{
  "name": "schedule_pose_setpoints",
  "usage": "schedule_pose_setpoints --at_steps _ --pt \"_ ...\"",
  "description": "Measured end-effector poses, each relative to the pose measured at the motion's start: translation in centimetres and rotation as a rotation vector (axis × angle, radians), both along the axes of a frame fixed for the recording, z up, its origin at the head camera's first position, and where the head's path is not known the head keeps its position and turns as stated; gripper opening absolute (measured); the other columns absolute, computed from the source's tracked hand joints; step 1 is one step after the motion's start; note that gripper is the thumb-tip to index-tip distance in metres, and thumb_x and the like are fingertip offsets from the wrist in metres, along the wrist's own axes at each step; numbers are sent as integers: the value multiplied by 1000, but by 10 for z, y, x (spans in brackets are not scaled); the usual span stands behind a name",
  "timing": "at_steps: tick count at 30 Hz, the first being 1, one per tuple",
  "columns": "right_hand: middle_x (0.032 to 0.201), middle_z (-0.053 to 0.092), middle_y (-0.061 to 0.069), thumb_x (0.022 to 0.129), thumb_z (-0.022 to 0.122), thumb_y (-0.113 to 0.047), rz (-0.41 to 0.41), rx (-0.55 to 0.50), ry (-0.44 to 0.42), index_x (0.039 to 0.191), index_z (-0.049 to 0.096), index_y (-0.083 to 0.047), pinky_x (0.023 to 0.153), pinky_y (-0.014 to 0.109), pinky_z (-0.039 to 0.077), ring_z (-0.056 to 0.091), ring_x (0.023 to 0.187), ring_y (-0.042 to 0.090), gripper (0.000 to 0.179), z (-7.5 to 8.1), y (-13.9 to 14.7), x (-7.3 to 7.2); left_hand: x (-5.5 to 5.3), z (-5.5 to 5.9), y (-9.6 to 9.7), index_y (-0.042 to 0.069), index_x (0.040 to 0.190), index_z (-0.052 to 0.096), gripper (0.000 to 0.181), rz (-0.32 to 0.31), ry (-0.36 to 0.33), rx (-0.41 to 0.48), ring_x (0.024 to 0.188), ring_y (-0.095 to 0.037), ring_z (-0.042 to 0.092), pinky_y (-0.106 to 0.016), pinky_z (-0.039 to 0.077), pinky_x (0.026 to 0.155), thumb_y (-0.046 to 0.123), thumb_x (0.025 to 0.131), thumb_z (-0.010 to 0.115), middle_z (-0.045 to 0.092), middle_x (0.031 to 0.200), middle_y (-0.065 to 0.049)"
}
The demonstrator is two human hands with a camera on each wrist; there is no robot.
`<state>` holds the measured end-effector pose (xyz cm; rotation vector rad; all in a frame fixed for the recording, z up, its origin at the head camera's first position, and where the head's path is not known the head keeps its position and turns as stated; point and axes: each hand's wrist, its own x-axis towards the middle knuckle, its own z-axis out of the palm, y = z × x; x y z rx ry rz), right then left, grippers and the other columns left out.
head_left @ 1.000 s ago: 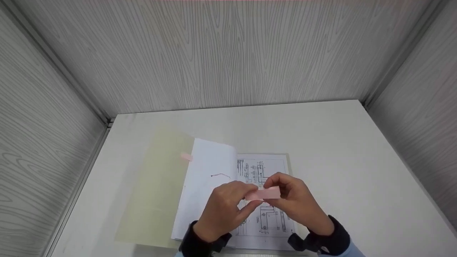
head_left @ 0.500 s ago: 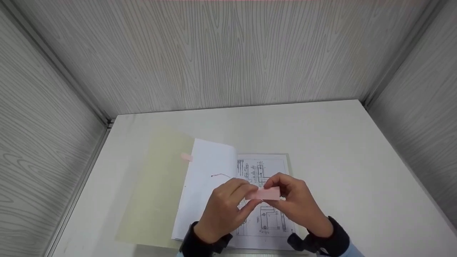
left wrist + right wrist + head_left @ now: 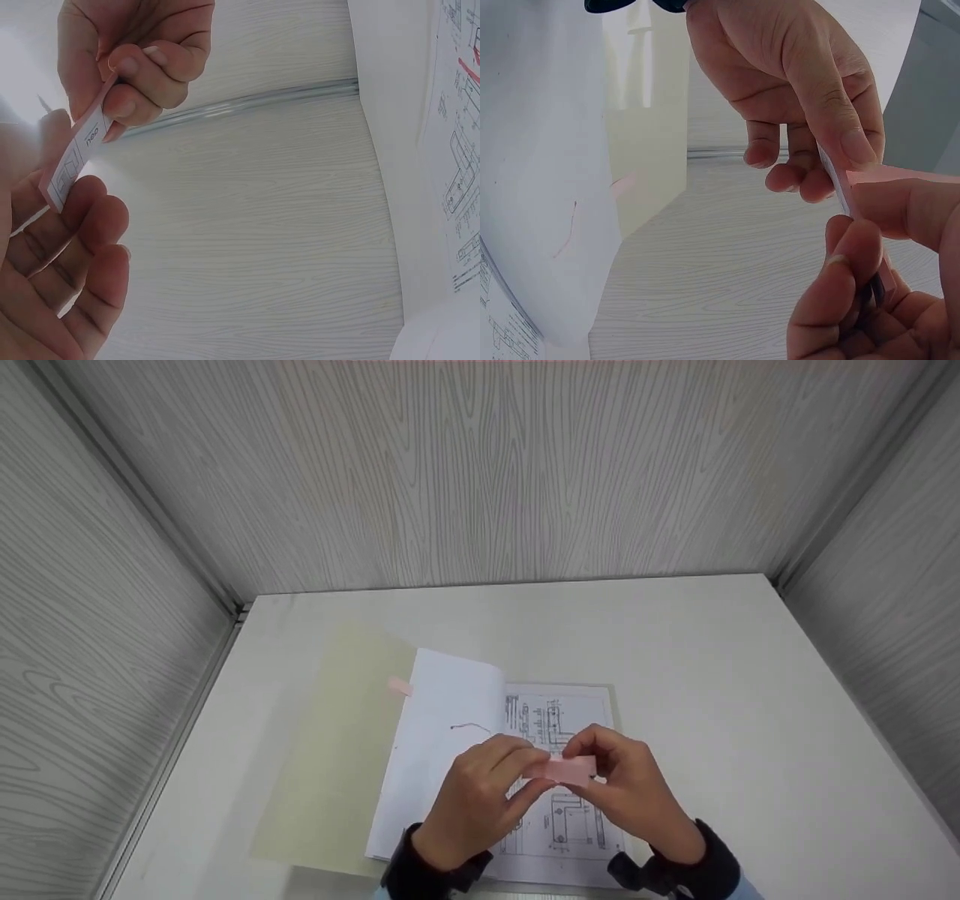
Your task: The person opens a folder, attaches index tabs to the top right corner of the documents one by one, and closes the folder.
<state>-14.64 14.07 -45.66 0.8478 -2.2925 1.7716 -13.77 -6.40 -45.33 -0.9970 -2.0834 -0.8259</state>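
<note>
Both hands hold a small pink sticky note pad above the open booklet. My left hand pinches its left end between thumb and fingers. At the other end, my right hand grips the pad with thumb and curled fingers. In the left wrist view, the underside of the pad shows white with printed marks. From the right wrist, a pink sheet stands away from the pad, with the right thumb against it. The fingers hide part of the pad.
The booklet's right page bears line drawings. Its turned white page has a thin curved line. A pale yellowish cover lies open to the left, with a pink tab at the page edge. Grey wood-grain walls surround the white table.
My left fingers have curled slightly further over the pad, and the pad has tilted a little. The head view has shifted slightly. Both hands keep hold of the pad.
</note>
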Motion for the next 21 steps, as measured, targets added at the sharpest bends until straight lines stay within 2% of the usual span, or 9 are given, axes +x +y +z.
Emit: schedule_pose_setpoints --at_steps 4,8,12,21 --pt "80 62 1 84 73 -4 13 -5 -2 93 62 -11 53 25 50 57 64 16 16 1 0 -1 0 1 1 9 100 67 20 -9 2 12 79 -10 62 -19 52 78 27 90 69 67 89 0" --pt "78 61 1 85 68 2 16 2 -6 94 61 -11 52 27 51 57 61 18 18 1 0 -2 0 1 2 8 101 66 21 -23 -4 28 81 -10 62 -19 51 79 26 90 68 66 92 -1" --pt "79 61 1 85 66 5 11 12 -41 93 61 -12 53 27 51 57 62 18 19 3 0 -2 1 1 2 7 102 65 21 -45 -5 55 83 -11 62 -20 51 81 24 91 68 65 97 -3" --pt "75 61 -1 87 70 -6 -7 34 -65 91 61 -12 48 26 47 55 57 16 12 2 1 -3 2 5 4 6 100 65 19 -64 57 108 87 -12 62 -24 51 85 22 91 68 66 92 -1"
